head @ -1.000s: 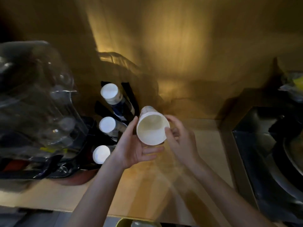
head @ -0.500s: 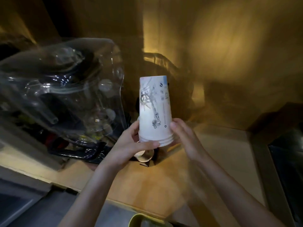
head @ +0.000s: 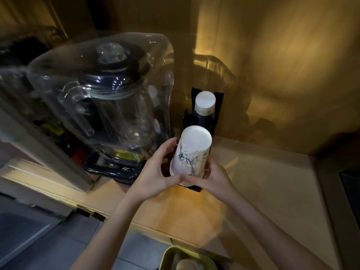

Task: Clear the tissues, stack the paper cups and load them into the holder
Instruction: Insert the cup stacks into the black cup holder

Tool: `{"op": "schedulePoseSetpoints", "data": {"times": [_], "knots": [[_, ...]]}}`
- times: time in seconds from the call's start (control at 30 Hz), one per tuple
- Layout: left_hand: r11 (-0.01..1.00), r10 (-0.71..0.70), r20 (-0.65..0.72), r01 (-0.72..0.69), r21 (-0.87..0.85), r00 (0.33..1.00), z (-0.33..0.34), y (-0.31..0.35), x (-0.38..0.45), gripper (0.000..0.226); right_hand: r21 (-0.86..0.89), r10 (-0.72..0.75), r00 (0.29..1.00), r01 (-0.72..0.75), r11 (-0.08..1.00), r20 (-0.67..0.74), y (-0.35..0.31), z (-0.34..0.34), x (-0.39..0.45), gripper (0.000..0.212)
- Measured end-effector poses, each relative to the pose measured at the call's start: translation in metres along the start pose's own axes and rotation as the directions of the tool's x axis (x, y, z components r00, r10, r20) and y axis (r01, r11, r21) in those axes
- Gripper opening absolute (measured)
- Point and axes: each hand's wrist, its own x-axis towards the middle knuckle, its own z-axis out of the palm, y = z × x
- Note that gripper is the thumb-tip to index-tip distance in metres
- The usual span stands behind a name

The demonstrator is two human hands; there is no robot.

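Note:
A stack of white paper cups (head: 191, 152) with dark line drawings stands upside down, base up, at the front slot of the black cup holder (head: 218, 106). My left hand (head: 155, 172) grips the stack's lower left side near the rim. My right hand (head: 212, 175) holds its lower right side. Behind it, another upside-down cup stack (head: 205, 103) sits in the holder's rear slot. The holder's front part is hidden by the cups and my hands. No tissues are visible.
A large blender with a clear plastic cover (head: 109, 98) stands just left of the holder. The wooden counter (head: 263, 182) spreads to the right, ending at a dark sink edge (head: 350, 184). A yellow-green bin (head: 187, 258) sits below the counter's front edge.
The cup stack was turned from mouth-toward-me to upside down, then lowered onto the holder's front slot. The camera view shifted, bringing the blender closer to centre.

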Motion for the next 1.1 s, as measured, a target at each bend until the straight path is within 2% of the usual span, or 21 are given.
{"op": "schedulePoseSetpoints", "data": {"times": [0.1,0.2,0.27,0.37,0.6,0.83,0.97,1.1], "knots": [[0.995,0.062,-0.064,-0.057,0.078,0.996,-0.008,0.009,-0.005,0.088,-0.055,-0.032,0.999,0.032,0.998,0.006,0.002,0.010,0.000,0.069],[0.968,0.124,-0.109,-0.096,0.232,0.986,-0.007,0.013,-0.005,0.082,-0.106,-0.043,0.999,0.044,0.993,0.006,0.006,0.015,0.005,0.071],[0.941,0.138,-0.109,-0.096,0.325,0.984,-0.003,0.010,-0.002,0.079,-0.142,-0.048,0.999,0.049,0.989,0.014,0.014,0.019,0.008,0.075],[0.930,0.115,-0.120,-0.065,0.361,0.986,0.006,0.000,0.005,0.072,-0.197,-0.038,0.999,0.038,0.980,0.004,0.025,0.021,0.011,0.079],[0.935,0.029,-0.084,0.003,0.355,0.996,0.024,-0.019,0.017,0.064,-0.368,0.012,1.000,-0.013,0.930,-0.005,0.034,0.015,0.013,0.056],[0.891,-0.076,-0.004,0.070,0.449,0.997,0.037,-0.029,0.031,0.064,-0.523,-0.055,0.996,0.008,0.852,-0.075,0.026,0.010,0.015,0.029],[0.834,-0.123,0.029,0.088,0.544,0.992,0.041,-0.035,0.034,0.065,-0.663,-0.072,0.997,0.045,0.748,-0.014,0.020,0.010,0.016,0.022],[0.783,-0.159,0.059,0.090,0.616,0.985,0.041,-0.037,0.036,0.066,-0.718,-0.048,0.997,0.080,0.692,0.065,0.013,0.004,0.017,0.022]]}}
